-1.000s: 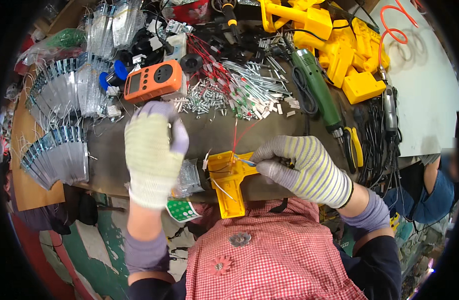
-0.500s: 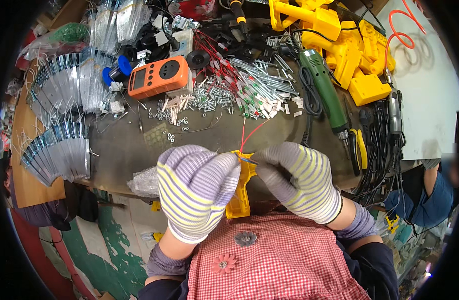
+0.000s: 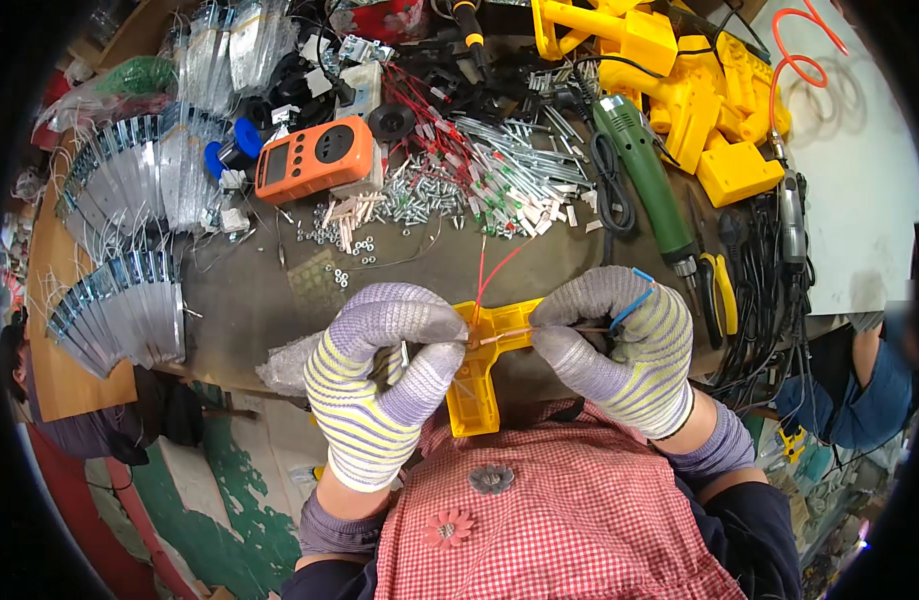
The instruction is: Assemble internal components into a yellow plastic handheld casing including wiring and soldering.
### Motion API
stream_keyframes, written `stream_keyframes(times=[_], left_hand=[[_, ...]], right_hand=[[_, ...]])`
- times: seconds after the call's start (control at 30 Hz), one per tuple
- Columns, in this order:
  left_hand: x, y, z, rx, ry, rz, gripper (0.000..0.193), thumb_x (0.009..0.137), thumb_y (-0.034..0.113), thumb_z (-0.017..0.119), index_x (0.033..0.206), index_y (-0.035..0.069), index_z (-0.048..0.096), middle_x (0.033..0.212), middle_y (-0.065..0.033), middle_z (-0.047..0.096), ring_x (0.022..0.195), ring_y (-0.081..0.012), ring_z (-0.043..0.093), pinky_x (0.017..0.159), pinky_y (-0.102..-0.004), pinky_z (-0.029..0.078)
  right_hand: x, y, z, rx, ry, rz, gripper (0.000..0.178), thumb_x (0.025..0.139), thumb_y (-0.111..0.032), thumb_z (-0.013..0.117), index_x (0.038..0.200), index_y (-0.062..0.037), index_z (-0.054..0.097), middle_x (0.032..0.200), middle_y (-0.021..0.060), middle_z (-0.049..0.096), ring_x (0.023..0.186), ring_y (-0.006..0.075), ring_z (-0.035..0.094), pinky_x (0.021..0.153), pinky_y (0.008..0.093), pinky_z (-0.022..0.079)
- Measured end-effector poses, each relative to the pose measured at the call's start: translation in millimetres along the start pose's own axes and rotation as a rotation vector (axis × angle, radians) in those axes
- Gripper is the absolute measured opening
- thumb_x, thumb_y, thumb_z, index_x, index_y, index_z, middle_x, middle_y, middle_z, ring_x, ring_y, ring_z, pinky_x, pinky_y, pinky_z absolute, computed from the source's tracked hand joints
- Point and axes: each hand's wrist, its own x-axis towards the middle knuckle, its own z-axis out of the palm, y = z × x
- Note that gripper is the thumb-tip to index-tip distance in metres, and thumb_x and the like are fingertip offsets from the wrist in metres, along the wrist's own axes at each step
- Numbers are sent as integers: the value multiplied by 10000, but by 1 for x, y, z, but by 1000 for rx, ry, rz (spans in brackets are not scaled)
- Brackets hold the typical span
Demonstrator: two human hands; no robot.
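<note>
Both my hands wear striped knit gloves. My left hand (image 3: 387, 378) is closed in a pinch on the end of a thin wire. My right hand (image 3: 619, 350) pinches the same wire (image 3: 504, 337), a short copper-coloured stretch of which spans the gap between my fingertips. From the right fingers a brown strand and a blue wire (image 3: 631, 308) run back over the glove. Below the hands lies a yellow T-shaped plastic housing (image 3: 474, 405), its open inside facing up. Two red wires (image 3: 497, 268) come down to the left fingertips; how they join there is hidden.
Behind the hands lie loose screws (image 3: 419, 195), nuts, white connectors and an orange meter (image 3: 317, 158). A green electric screwdriver (image 3: 647, 180) and yellow-handled pliers (image 3: 719, 295) are at right. Yellow housings (image 3: 694, 110) pile up behind them. Fanned metal strips (image 3: 119, 310) lie left.
My hands have moved apart, drawing the wire out between them. The blue wire now shows above my right glove, and more of the yellow housing is uncovered.
</note>
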Motion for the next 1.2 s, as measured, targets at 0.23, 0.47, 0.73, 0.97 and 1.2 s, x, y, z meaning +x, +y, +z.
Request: stream_keyframes(times=[0.23, 0.47, 0.73, 0.97, 1.2], left_hand=[[1, 2, 0, 230, -43, 148, 215, 733, -54, 774, 914, 49, 719, 883, -84, 690, 802, -205, 653, 710, -313, 513], [10, 7, -1, 409, -136, 320, 253, 679, 10, 824, 911, 72, 745, 842, -92, 683, 767, -241, 658, 661, -337, 517], [10, 8, -2, 177, -213, 65, 187, 673, 50, 835, 854, 70, 792, 740, -72, 713, 700, -231, 676, 662, -336, 529], [12, 12, 9, 476, -366, 267, 226, 671, 34, 845, 883, 50, 767, 773, -73, 696, 687, -192, 642, 637, -332, 490], [7, 8, 6, 437, -282, 243, 204, 681, 41, 841, 871, 56, 770, 794, -68, 695, 736, -226, 660, 694, -354, 526]], right_hand=[[-1, -1, 5, -175, 56, -116, 149, 783, -160, 793, 897, -116, 708, 724, 49, 657, 573, 233, 637, 540, 335, 495], [-4, -3, 2, -271, 20, -177, 172, 770, -219, 809, 895, -145, 716, 743, 35, 673, 589, 246, 644, 551, 341, 500], [3, 5, -3, -139, -212, -252, 259, 817, -177, 768, 1049, -92, 691, 868, 75, 694, 731, 270, 696, 655, 355, 539], [2, 23, -7, 36, -272, -247, 433, 879, -51, 692, 1261, -53, 489, 1066, 115, 661, 878, 232, 721, 778, 320, 553], [-1, 10, -10, 70, -355, 89, 351, 817, -172, 820, 1070, -56, 604, 836, 74, 696, 769, 204, 727, 693, 308, 556]])
